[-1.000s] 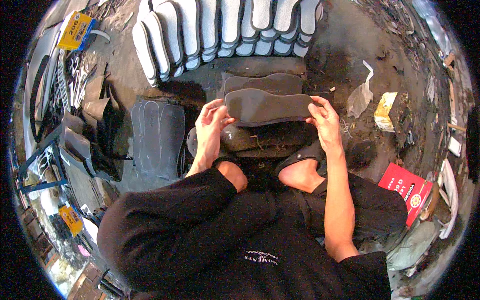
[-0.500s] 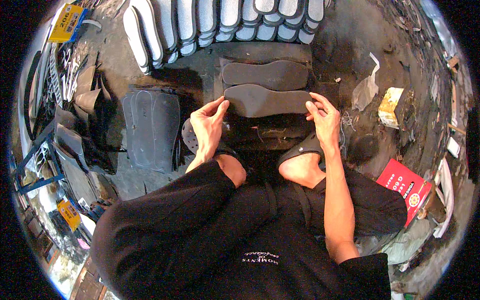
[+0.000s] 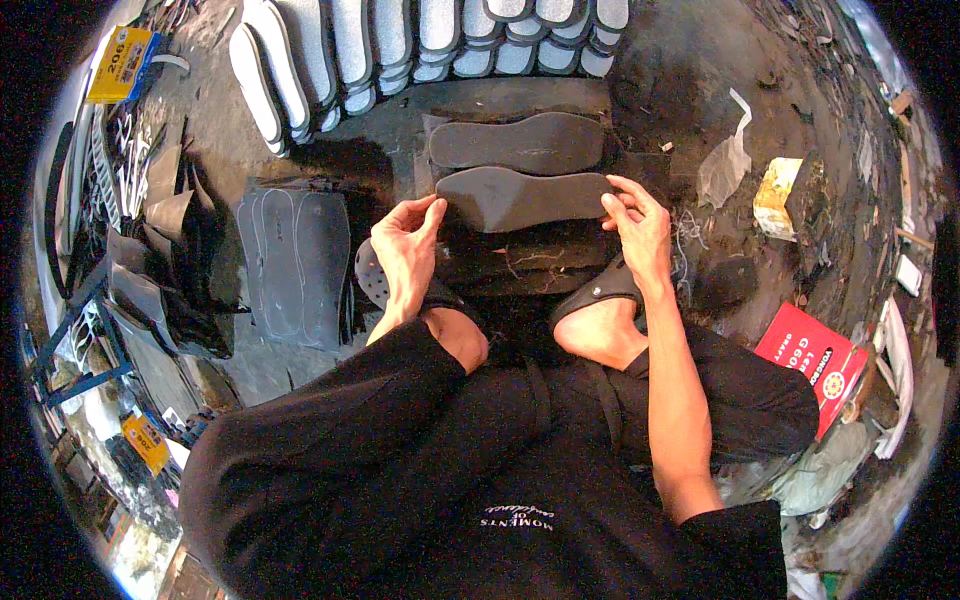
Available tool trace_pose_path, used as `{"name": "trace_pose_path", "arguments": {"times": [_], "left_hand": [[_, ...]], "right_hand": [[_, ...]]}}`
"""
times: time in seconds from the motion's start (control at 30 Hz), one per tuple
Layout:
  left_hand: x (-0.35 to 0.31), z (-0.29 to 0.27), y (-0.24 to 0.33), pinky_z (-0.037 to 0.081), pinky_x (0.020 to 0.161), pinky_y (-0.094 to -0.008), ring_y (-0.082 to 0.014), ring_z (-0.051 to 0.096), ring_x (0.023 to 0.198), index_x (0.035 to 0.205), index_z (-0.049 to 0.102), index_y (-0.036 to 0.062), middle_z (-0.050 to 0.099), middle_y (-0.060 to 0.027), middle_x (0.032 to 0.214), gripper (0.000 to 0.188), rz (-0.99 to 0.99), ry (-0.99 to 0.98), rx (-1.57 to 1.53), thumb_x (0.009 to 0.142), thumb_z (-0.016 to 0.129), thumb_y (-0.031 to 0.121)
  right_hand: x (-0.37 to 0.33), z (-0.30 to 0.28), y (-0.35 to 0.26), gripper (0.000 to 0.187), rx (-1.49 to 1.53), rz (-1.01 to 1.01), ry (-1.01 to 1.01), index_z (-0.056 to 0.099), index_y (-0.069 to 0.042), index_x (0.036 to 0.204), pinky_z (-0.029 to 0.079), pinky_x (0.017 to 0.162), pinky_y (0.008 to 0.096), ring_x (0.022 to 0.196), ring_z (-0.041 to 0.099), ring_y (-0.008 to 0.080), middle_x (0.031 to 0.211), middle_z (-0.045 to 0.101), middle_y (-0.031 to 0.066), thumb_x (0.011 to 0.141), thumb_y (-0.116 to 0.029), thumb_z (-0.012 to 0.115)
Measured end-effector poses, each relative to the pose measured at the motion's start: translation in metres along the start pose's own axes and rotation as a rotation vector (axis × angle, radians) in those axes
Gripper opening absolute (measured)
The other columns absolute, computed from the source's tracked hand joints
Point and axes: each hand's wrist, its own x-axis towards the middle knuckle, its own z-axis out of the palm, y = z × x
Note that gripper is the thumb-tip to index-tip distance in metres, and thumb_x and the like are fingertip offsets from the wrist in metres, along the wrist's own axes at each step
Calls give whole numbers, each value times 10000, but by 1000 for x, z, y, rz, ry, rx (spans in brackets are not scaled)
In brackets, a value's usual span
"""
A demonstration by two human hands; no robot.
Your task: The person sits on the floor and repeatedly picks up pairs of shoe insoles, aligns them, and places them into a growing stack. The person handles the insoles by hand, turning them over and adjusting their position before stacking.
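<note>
A dark grey shoe sole is held level between my two hands. My left hand pinches its left end between thumb and forefinger. At its right end, the thumb and fingers of my right hand are closed on the edge. Just beyond it, a second dark grey sole of similar outline lies flat on a dark board. The near edge of that second sole is close to the held one; whether they touch, I cannot tell.
Rows of pale-topped soles with dark edges overlap at the far side. Left of my feet lies a stack of dark sheets with sole outlines drawn on top. Scraps crowd the far left. A red box and a crumpled clear bag are at right.
The whole view has shifted slightly, with most things appearing a little farther left. Both hands keep their pinch on the sole, which has moved slightly toward me relative to the one beyond.
</note>
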Motion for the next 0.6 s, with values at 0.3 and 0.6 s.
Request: {"name": "trace_pose_path", "arguments": {"times": [0.3,0.6], "left_hand": [[2,1,-3,549,751,-239,-79,692,788,1059,806,-23,790,-56,879,203,29,24,90,950,850,142],[3,4,3,583,811,-282,-131,733,845,1196,787,-43,811,-108,961,316,59,4,150,956,829,159]], "right_hand": [[2,6,3,410,14,-1,7,697,-38,1398,569,720,260,799,692,100,1010,759,48,1023,-181,780],[6,14,17,354,-8,-74,105,758,-95,1325,597,689,279,776,712,124,1000,768,64,986,-182,814]]}}
